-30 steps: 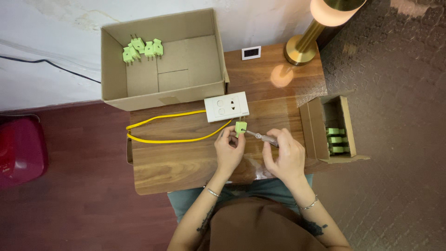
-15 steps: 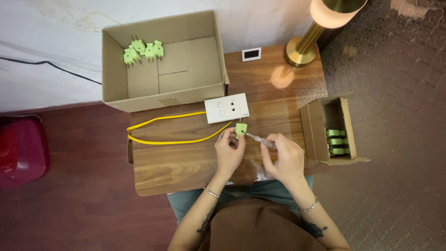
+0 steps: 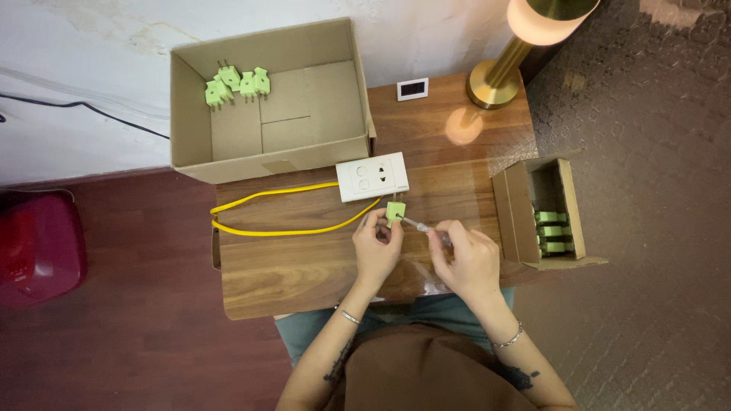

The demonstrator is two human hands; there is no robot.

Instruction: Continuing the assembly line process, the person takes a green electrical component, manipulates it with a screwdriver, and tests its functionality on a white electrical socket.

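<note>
My left hand pinches a small light-green plug just in front of a white socket plate on the wooden table. My right hand grips a clear-handled screwdriver whose tip touches the plug's right side. Yellow wire runs from the socket plate out to the left in a loop.
A large open cardboard box at the back holds several green plugs. A small open box at the right holds more green plugs. A brass lamp and a small white display stand behind. A red object sits on the floor at left.
Both hands stay at the plug with only slight shifts; the screwdriver tip remains against the plug's side.
</note>
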